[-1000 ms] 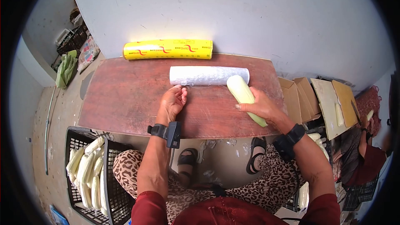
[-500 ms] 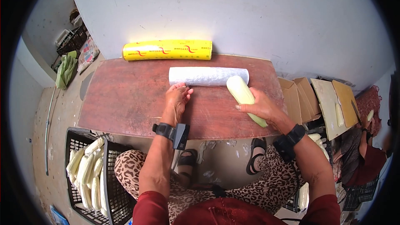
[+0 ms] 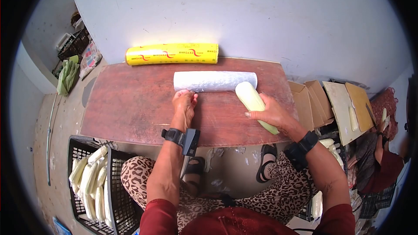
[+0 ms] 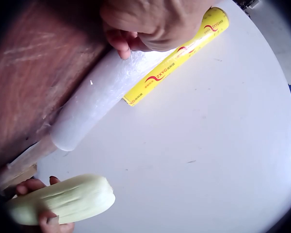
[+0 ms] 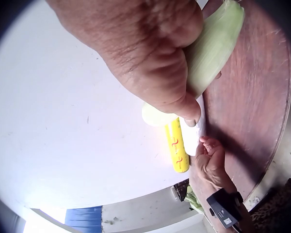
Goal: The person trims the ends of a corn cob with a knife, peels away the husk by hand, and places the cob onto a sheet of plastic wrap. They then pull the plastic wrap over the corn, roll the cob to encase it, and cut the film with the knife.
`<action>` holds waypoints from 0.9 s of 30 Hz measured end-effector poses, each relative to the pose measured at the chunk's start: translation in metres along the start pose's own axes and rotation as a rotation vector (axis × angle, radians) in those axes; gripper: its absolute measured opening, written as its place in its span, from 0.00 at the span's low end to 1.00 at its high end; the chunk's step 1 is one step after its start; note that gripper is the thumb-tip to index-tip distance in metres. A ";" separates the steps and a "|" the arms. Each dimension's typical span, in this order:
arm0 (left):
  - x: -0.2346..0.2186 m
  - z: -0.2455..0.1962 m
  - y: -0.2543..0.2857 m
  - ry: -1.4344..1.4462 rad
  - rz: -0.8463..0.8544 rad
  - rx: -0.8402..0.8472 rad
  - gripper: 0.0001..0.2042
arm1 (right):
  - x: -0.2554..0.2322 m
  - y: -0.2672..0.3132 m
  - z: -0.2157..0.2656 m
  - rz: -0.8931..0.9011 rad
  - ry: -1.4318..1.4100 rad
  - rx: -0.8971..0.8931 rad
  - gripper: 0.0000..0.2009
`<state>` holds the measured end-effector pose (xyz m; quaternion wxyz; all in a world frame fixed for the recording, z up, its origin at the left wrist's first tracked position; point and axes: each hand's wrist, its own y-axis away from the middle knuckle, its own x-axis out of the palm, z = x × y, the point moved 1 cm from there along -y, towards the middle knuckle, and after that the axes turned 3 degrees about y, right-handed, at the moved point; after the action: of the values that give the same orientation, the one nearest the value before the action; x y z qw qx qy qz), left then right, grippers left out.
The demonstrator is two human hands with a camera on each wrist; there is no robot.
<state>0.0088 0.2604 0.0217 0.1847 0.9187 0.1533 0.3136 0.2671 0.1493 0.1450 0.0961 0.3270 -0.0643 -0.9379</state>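
Observation:
A white roll of cling film (image 3: 213, 79) lies across the table (image 3: 126, 109). At its near left edge is my left hand (image 3: 184, 105), with fingertips curled in and pinching at the film; the hand itself hides most of the pinched part. My right hand (image 3: 275, 112) grips an ear of corn (image 3: 251, 97) in its pale green husk, thumb across the near side. The ear tilts, its blunt pale end overlapping the right end of the roll in the head view. In the left wrist view, fingers wrap the lower part of the corn (image 4: 82, 199).
A yellow printed roll (image 3: 172, 55) lies at the table's back edge by the wall. On the floor at left, a black crate (image 3: 112, 182) holds several pale ears of corn. Cardboard boxes (image 3: 311, 102) stand at right, with another person's arm (image 3: 379, 150) beyond.
My left hand has turned and shifted slightly at the roll's near left edge, its forearm moving a little to the right. The right hand keeps its grip on the corn.

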 end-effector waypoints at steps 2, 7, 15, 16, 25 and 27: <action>-0.003 -0.001 0.002 -0.023 -0.033 -0.005 0.09 | 0.001 0.000 -0.002 -0.008 0.003 -0.018 0.28; -0.012 -0.005 0.013 -0.104 -0.098 0.018 0.10 | 0.000 0.001 -0.002 -0.012 0.023 -0.046 0.28; -0.031 -0.001 0.033 -0.212 -0.068 0.047 0.09 | 0.000 0.000 0.002 -0.013 0.079 -0.070 0.28; -0.031 0.000 0.034 -0.214 -0.070 0.047 0.09 | 0.000 -0.001 0.001 -0.012 0.077 -0.075 0.28; -0.033 -0.004 0.043 -0.316 -0.080 0.019 0.12 | -0.001 0.001 0.001 -0.033 0.084 -0.094 0.28; -0.033 -0.005 0.043 -0.399 -0.053 0.038 0.13 | -0.002 0.001 0.000 -0.033 0.099 -0.081 0.29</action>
<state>-0.0124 0.2105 0.0267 0.2024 0.9616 0.1437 0.1174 0.2684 0.1484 0.1463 0.0970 0.3699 -0.0161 -0.9239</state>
